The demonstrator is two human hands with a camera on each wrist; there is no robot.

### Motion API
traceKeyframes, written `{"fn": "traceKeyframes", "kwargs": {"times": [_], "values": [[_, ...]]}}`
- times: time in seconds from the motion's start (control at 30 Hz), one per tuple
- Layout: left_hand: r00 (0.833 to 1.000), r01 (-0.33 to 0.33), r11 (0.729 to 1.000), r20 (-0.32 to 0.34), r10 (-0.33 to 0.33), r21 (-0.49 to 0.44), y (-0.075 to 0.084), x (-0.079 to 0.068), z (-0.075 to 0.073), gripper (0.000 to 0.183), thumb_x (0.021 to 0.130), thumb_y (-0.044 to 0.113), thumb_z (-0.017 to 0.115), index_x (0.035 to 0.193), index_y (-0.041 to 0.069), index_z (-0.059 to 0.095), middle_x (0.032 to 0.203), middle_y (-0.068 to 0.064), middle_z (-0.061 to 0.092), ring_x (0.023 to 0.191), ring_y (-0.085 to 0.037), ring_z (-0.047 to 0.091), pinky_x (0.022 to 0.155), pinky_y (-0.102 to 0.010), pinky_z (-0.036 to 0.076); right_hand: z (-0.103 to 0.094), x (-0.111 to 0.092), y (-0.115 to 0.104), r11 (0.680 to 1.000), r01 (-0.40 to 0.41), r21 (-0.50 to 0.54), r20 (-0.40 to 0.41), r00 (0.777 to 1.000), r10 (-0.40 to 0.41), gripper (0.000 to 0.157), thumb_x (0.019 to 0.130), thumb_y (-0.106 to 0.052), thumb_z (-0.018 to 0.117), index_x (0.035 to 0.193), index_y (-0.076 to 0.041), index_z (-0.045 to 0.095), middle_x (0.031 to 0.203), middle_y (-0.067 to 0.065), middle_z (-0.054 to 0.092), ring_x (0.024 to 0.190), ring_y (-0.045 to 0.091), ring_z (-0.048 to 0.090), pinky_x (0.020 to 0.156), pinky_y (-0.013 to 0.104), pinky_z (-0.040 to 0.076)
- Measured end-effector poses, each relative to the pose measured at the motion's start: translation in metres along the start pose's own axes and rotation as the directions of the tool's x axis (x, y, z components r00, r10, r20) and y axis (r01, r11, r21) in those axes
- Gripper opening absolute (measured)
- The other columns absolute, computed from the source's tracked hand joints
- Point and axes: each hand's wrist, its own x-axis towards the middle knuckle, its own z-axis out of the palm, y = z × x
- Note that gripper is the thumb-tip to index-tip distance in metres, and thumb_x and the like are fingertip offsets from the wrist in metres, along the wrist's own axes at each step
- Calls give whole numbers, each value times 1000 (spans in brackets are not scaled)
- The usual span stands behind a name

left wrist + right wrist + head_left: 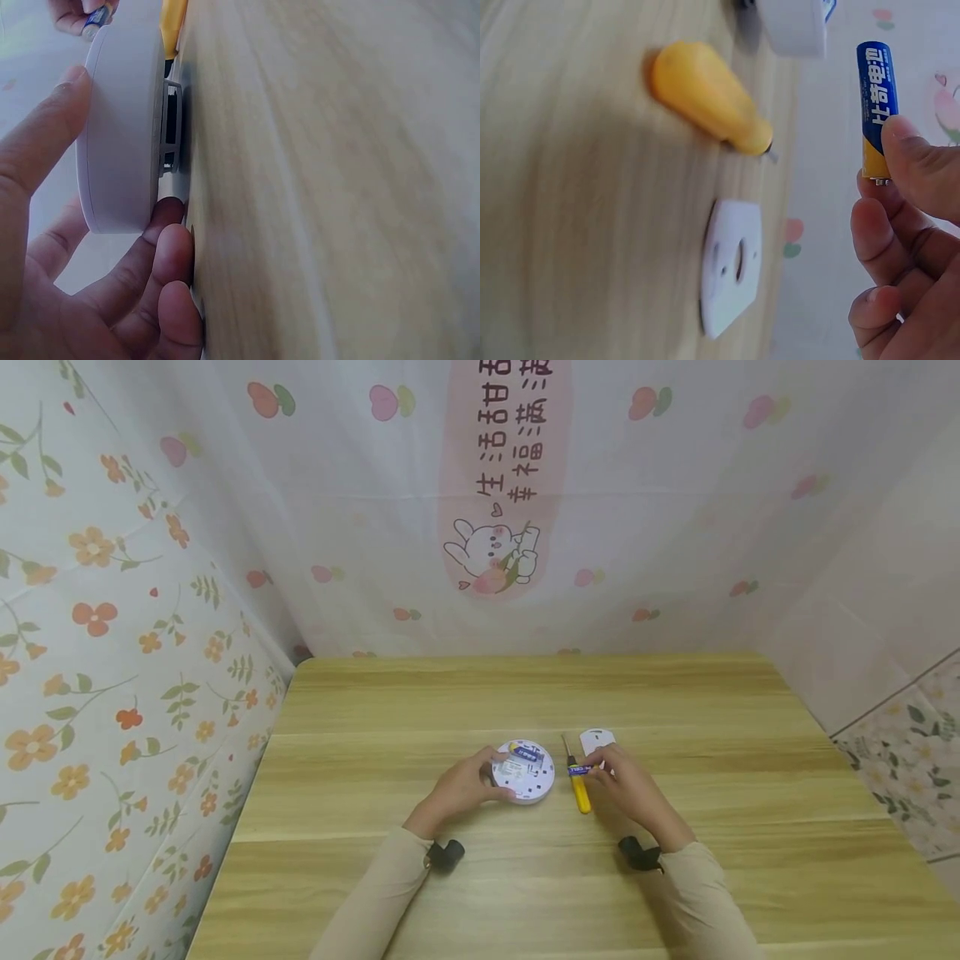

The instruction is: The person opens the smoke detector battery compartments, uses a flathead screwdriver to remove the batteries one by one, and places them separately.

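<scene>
My left hand [459, 787] grips the rim of a round white smoke alarm [534, 787], thumb on one side and fingers under and round the other. The alarm's back faces up, with a blue battery [527, 752] lying in its compartment. In the left wrist view its vented underside [171, 127] is close to the tabletop. A blue-and-yellow battery [875, 90] is pinched between the thumb and fingers of my right hand [628, 783], a short way right of the alarm. The battery's terminal end points back toward the palm.
Beneath the right hand's battery lies a screwdriver [581, 795] with a yellow handle, its shaft pointing away. A white mounting plate [735, 262] lies flat beside it, partly hidden by the right hand in the head view. Printed curtains [360, 527] hang behind the wooden table [375, 710].
</scene>
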Motion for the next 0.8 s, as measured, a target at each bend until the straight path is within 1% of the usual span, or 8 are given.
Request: {"fn": "traceKeyframes", "kwargs": {"times": [0.2, 0.33, 0.43, 0.5, 0.57, 0.63, 0.7, 0.8], "values": [[1000, 5, 1000, -2, -5, -3, 0, -1, 0, 66, 74, 41, 81, 132, 24, 55, 124, -5, 63, 99, -19, 54, 87, -39, 45, -4, -9, 9, 999, -36, -19, -10, 999, 36, 12, 83, 7, 66, 90, -3, 64, 89, 8, 61, 78, 15, 52, 68, 29, 45], [1000, 3, 1000, -4, -3, -8, -2, 0, 0, 65, 74, 42, 81, 131, 25, 55, 121, -4, 64, 97, -18, 54, 86, -37, 44, -6, -15, 15, 997, -67, -24, -4, 998, 67, 12, 83, 8, 65, 90, -1, 64, 90, 9, 62, 80, 17, 54, 70, 31, 46], [1000, -2, 1000, -3, 2, -8, -3, 1, 1, 65, 74, 43, 81, 131, 26, 56, 115, -3, 65, 94, -17, 54, 84, -35, 44, -7, -19, 21, 995, -95, -31, 2, 995, 95, 12, 84, 8, 64, 91, -2, 65, 91, 9, 63, 81, 19, 55, 71, 33, 47], [1000, -4, 1000, -3, 4, -6, -3, 1, 1, 65, 74, 43, 81, 131, 26, 56, 115, -2, 65, 93, -16, 54, 83, -34, 44, -8, -21, 25, 994, -107, -35, 2, 994, 107, 12, 84, 7, 64, 91, -2, 65, 91, 10, 64, 81, 20, 56, 71, 35, 47], [1000, -2, 1000, -2, 2, -5, -2, 1, 1, 65, 73, 43, 81, 131, 26, 56, 113, -3, 65, 92, -16, 54, 83, -34, 44, -9, -23, 30, 994, -108, -35, -2, 994, 108, 12, 84, 7, 64, 91, -2, 65, 91, 10, 64, 80, 20, 56, 71, 37, 47], [1000, -1, 1000, -2, 1, -3, -2, 1, 1, 65, 73, 43, 81, 131, 26, 56, 113, -2, 65, 91, -15, 54, 82, -34, 44, -9, -24, 34, 996, -87, -25, -15, 996, 86, 11, 83, 7, 63, 89, -2, 65, 89, 11, 63, 78, 20, 55, 69, 37, 46], [1000, -1, 1000, -1, 1, -1, -2, 2, 1, 65, 73, 44, 81, 131, 26, 55, 112, -3, 65, 89, -15, 54, 81, -34, 44, -9, -25, 38, 998, -57, -11, -36, 998, 56, 9, 82, 5, 64, 87, -2, 64, 86, 11, 62, 74, 17, 52, 66, 34, 44], [1000, -3, 1000, 0, 3, -2, -1, 2, 1, 66, 73, 44, 81, 131, 26, 55, 109, -2, 65, 86, -15, 54, 80, -34, 44, -8, -27, 43, 999, -43, -5, -39, 998, 42, 7, 81, 4, 64, 87, -1, 64, 84, 12, 62, 74, 17, 51, 66, 34, 43]]}}
